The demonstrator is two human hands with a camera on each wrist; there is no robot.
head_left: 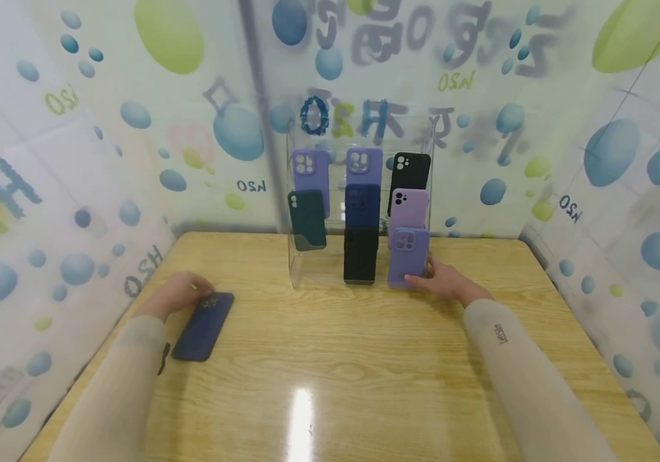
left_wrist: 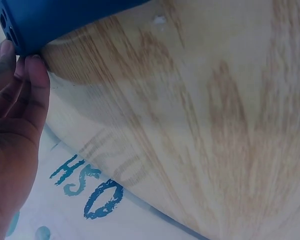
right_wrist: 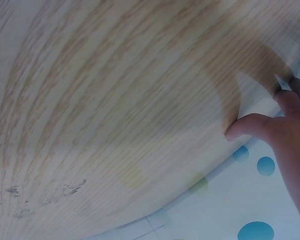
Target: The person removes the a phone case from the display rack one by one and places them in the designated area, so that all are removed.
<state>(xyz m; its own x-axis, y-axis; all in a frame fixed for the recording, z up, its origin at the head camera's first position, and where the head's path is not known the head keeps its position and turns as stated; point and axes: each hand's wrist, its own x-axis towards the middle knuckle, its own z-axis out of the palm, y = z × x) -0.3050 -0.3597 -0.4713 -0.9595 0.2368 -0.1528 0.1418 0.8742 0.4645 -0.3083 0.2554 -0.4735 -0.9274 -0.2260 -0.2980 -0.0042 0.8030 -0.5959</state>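
A dark blue phone case (head_left: pixel 203 328) lies tilted on the table at the left, its camera cutouts at the far end. My left hand (head_left: pixel 181 292) pinches its upper corner; in the left wrist view the fingers of my left hand (left_wrist: pixel 15 100) meet at the corner of the blue case (left_wrist: pixel 65 20). At the stand's lower right, my right hand (head_left: pixel 442 280) grips a purple phone case (head_left: pixel 408 260), thumb over its front and fingers at its right side. In the right wrist view my right hand (right_wrist: pixel 285 122) appears at the right edge, the purple case out of sight.
A clear acrylic stand (head_left: pixel 295 266) at the table's back holds several phone cases, among them a green case (head_left: pixel 308 221), a black case (head_left: pixel 360 256) and a lilac case (head_left: pixel 409 208). Patterned walls surround the wooden table (head_left: pixel 330 346) at the back and sides.
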